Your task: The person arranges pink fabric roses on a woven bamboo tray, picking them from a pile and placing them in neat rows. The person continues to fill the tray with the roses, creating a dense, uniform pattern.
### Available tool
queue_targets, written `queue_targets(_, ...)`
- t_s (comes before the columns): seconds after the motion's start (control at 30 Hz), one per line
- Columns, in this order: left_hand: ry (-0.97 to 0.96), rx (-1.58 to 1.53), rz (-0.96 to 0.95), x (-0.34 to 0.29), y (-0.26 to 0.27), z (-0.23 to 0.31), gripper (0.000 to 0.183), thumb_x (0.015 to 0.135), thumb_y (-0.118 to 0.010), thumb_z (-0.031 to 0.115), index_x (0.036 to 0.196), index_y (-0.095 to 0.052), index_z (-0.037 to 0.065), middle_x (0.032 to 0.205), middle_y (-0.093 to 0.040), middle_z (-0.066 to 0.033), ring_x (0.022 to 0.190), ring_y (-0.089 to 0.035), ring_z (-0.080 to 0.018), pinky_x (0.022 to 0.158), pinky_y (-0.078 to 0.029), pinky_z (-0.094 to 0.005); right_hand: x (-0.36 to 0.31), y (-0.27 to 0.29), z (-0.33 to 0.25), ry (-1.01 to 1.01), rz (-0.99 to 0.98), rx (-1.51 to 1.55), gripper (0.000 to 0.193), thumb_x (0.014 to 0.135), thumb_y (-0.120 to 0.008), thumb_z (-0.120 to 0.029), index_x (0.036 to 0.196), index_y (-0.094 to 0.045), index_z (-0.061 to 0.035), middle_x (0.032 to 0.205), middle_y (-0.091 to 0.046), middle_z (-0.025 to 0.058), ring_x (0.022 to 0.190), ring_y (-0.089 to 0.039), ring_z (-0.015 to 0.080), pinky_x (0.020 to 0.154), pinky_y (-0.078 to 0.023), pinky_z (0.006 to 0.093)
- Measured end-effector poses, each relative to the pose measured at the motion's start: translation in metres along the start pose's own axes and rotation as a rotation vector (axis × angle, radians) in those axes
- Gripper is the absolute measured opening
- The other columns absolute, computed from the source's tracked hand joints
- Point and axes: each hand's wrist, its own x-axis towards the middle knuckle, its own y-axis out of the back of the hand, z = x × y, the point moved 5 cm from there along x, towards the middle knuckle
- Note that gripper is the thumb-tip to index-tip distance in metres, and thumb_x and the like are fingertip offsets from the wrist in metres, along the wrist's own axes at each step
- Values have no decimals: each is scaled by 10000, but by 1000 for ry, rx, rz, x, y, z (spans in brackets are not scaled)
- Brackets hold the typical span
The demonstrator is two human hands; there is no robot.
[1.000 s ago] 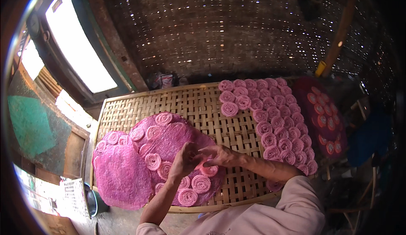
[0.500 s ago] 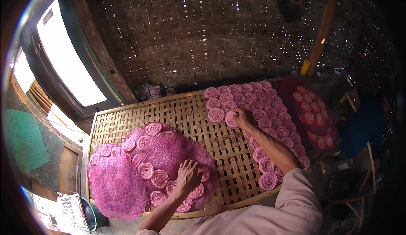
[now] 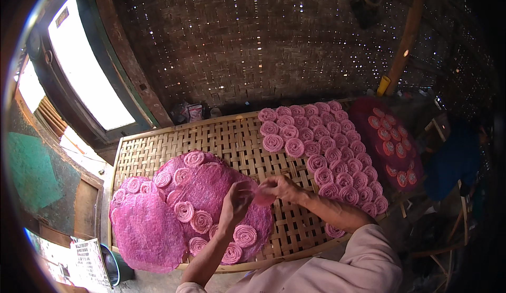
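A woven bamboo tray (image 3: 232, 140) is set before a dark woven wall (image 3: 263, 45), with a bright window (image 3: 87, 77) at the left. A small pink piece (image 3: 262, 197) is pinched between the left hand (image 3: 235, 204) and the right hand (image 3: 280, 187), fingers closed on it, over the tray's near middle. Beneath the left hand, a pile of flat pink sheets (image 3: 153, 224) is topped by about a dozen rolled rosettes (image 3: 202, 221). Bare slats are left open in the tray's middle and far left. Some forty rosettes in rows (image 3: 321, 150) are packed to the right edge.

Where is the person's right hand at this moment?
In the head view, the right hand is over the middle of the woven bamboo tray, meeting the left hand at the pink sheet pile's right edge.
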Motion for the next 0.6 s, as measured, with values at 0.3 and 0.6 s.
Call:
queue_targets(0.3,-278,1025,-328,-92,4,-11,405,802,-726,222,1154,-634,44,1423,-493,-149,1363,-403,-357,1085,-376,-481,51,98,4,-1,465,-469,307,844,-748,-205,1091,-671,-39,1081,-671,130,989,-656,253,822,-531,383)
queue_targets(0.6,-33,609,-226,-71,23,9,248,844,-735,167,1030,-597,76,892,-713,-119,796,-707,-334,651,-545,-427,-22,-13,-26,169,21,-250,412,898,-733,-286,1196,-640,-18,1093,-689,99,1017,-652,205,902,-512,340)
